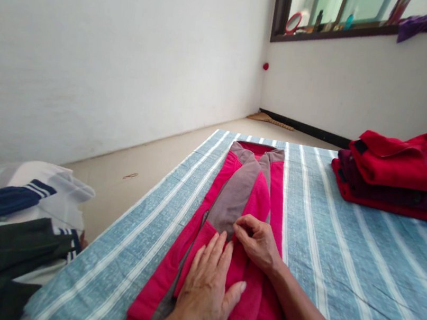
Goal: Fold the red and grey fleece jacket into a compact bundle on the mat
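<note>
A pink and grey jacket [232, 195] lies folded lengthwise on the striped bed, its collar at the far end and its sleeves laid over the body. My left hand [206, 287] rests flat on a pink sleeve part, fingers stretched forward and thumb out to the right. Just beyond it, my right hand [256, 238] has thumb and forefinger pinched together at the grey and pink fabric near the jacket's middle. The two hands are close to each other. My left palm and right forearm hide parts of the lower jacket.
Folded red and maroon clothes [407, 178] are stacked at the right. Dark trousers [3, 246] and a navy garment [3, 198] lie in a heap at the left. Blue-and-white striped cloth [316, 250] covers the bed. White walls and a window [340, 13] stand behind.
</note>
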Tool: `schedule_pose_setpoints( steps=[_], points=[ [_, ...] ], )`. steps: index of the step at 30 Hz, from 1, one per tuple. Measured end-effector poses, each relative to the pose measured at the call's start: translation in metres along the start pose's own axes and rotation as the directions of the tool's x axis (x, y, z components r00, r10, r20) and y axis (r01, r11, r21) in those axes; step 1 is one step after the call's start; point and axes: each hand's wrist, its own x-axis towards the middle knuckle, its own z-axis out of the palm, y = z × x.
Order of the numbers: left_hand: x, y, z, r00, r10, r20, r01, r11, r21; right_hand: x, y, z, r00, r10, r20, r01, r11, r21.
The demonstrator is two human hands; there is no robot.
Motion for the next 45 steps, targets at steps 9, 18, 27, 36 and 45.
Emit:
schedule_pose_setpoints(
  steps=[9, 18, 27, 36, 45],
  points=[
    [0.0003, 0.0004, -0.0010, 1.000, 0.012, -0.004, -0.012, 1.000, 0.022, 0.0000, 0.0002, 0.0002, 1.000, -0.003, -0.001, 0.003, 1.000, 0.011],
    [-0.0004, -0.0005, 0.0009, 1.000, 0.009, 0.000, -0.009, 1.000, 0.010, -0.0005, 0.0028, 0.0015, 1.000, 0.005, 0.000, -0.005, 1.000, 0.009],
    [-0.0007, -0.0008, 0.0023, 1.000, -0.002, -0.007, 0.002, 1.000, -0.022, -0.0008, 0.0019, 0.0008, 1.000, -0.001, 0.000, 0.001, 1.000, 0.014],
    [-0.0006, -0.0003, 0.0014, 1.000, 0.006, -0.001, -0.006, 1.000, -0.007, -0.0007, 0.0025, 0.0013, 1.000, 0.002, 0.001, -0.002, 1.000, 0.010],
    [0.0003, 0.0000, 0.0002, 1.000, 0.011, 0.000, -0.011, 1.000, 0.008, -0.0004, 0.0024, 0.0005, 1.000, 0.009, 0.008, -0.009, 1.000, 0.012]
  ],
)
